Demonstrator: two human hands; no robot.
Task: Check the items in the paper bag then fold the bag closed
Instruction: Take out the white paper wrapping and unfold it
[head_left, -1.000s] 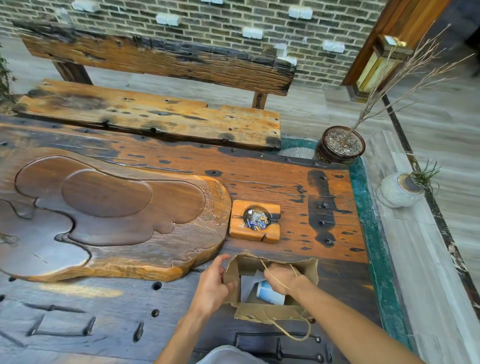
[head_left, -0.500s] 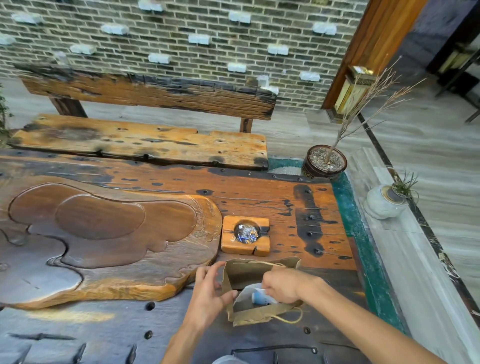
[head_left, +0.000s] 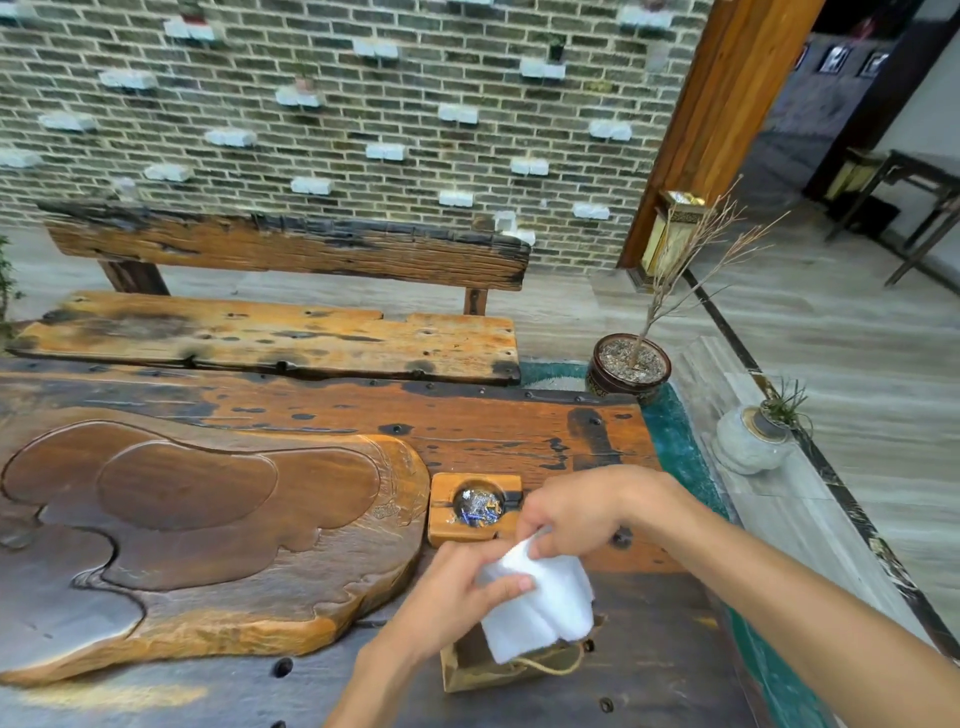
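Note:
A small brown paper bag (head_left: 470, 670) with twine handles stands open on the dark wooden table, near its front edge. Above its mouth I hold a white foam wrap (head_left: 540, 603); its lower end still hangs over the bag. My left hand (head_left: 452, 592) pinches the wrap's left side with thumb and fingers. My right hand (head_left: 576, 512) grips its top edge from above. Whatever else lies inside the bag is hidden by the wrap and my hands.
A square wooden ashtray (head_left: 475, 506) with foil scraps sits just behind the bag. A large carved wooden tea tray (head_left: 208, 519) fills the table's left side. Beyond are a rustic bench (head_left: 270, 332), a potted twig (head_left: 628, 371) and a white planter (head_left: 750, 441).
My right hand, which was reaching inside the bag, has lifted the white foam wrap out. My left hand left the bag's rim and took hold of the wrap. The camera view tilted up.

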